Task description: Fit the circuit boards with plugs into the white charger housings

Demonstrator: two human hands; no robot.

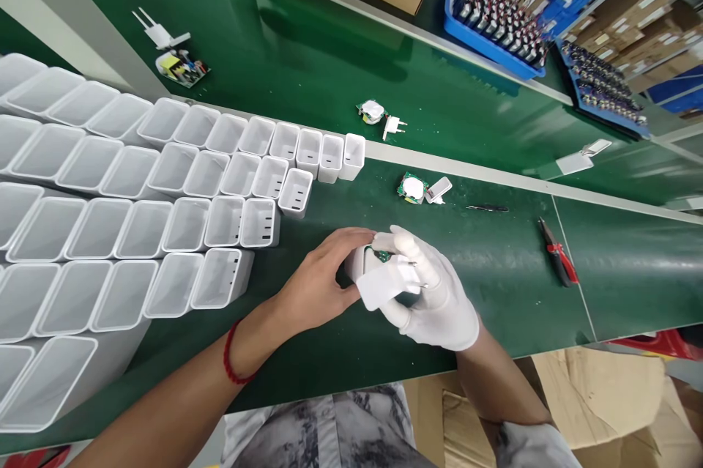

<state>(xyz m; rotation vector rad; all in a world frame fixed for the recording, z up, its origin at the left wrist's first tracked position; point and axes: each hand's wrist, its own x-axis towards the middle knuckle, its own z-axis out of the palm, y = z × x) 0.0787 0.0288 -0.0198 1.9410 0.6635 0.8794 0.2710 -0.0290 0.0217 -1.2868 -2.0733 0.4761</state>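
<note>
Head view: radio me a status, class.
Left hand gripping white housing. Gloved right hand holding pronged plug piece. Pliers off right, seemingly not obstructing.

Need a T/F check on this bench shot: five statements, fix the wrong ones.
1. The right hand wears a white glove. True.
2. The left hand is gloved too. False: it is bare.
3. White plastic housings stand in rows on the green bench. True.
4. The pliers lie among the housings. False: they lie right of both hands.
5. The right hand holds a two-pin plug piece. True.
</note>
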